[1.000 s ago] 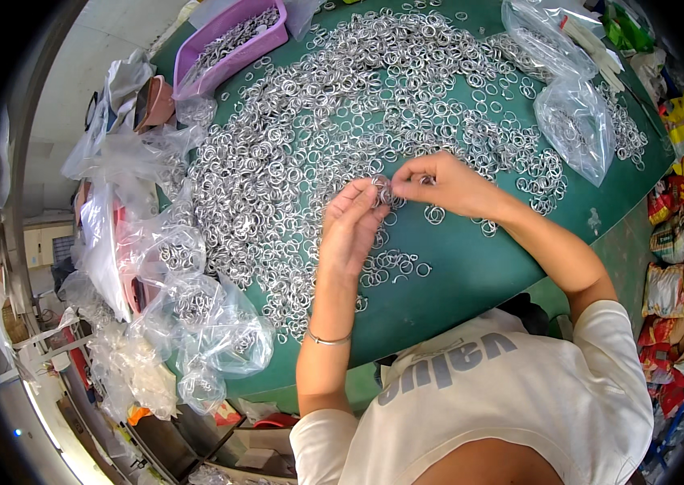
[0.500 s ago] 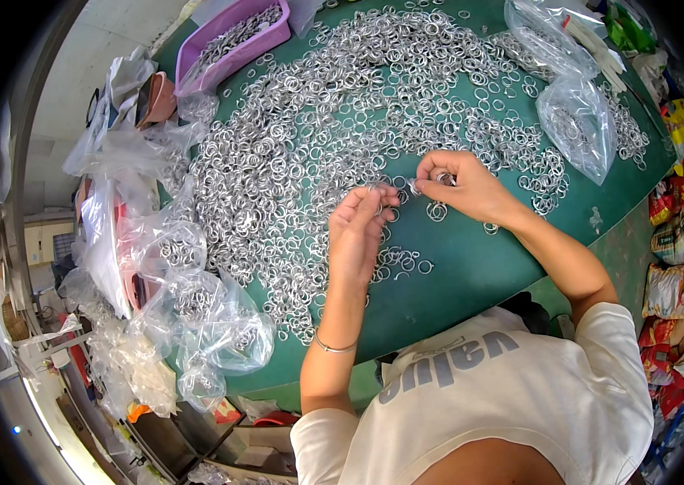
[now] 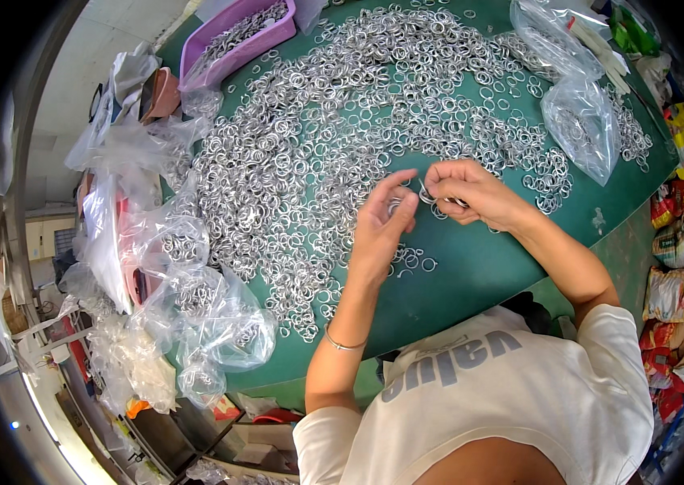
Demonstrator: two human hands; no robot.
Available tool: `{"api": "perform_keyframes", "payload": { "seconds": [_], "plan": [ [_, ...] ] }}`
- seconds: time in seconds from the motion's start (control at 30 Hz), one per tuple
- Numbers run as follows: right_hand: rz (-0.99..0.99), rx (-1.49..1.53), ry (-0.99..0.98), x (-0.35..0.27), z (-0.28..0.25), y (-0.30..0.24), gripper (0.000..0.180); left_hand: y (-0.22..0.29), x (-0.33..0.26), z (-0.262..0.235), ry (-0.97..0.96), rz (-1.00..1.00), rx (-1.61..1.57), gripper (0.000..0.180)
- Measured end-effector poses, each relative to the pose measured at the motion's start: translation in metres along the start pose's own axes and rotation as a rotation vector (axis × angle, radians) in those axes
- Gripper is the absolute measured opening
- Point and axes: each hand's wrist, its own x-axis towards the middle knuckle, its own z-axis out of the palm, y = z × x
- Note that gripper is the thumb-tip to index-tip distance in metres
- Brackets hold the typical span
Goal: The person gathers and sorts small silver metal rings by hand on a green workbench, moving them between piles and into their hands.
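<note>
So the lilac rectangular plastic tub (image 3: 265, 37) is heaped with small grey metal pieces, and the clear crinkly plastic bag (image 3: 581, 133) on the right has shiny rings inside. Loose silvery round metal rings (image 3: 249, 174) (glossy, overlapping, all jumbled) blanket the smooth green counter (image 3: 471, 263). Right hand (image 3: 473, 196) — fingers pinching a thin silvery metal ring (image 3: 424, 194) above the counter. Left hand (image 3: 382, 220) — fingers loosely curved and parted, just beside that ring.
</note>
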Motion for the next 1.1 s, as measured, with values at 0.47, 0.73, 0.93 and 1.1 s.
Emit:
{"api": "perform_keyframes", "payload": {
  "seconds": [0.47, 0.73, 0.93, 1.1],
  "plan": [
    [0.127, 0.001, -0.058, -0.004, 0.006, 0.006, 0.01, -0.001, -0.002, 0.002, 0.063, -0.102, -0.243, 0.017],
    [-0.027, -0.094, 0.045, -0.018, 0.023, 0.007, 0.017, -0.009, -0.014, 0.024, 0.211, -0.064, -0.46, 0.017],
    [-0.468, -0.748, 0.267, -0.024, 0.032, 0.022, 0.021, -0.003, -0.022, 0.046, 0.29, -0.1, -0.49, 0.015],
    [-0.528, -0.983, 0.296, -0.026, 0.03, 0.021, 0.023, -0.014, -0.023, 0.038, 0.257, 0.047, -0.388, 0.015]
  ]
}}
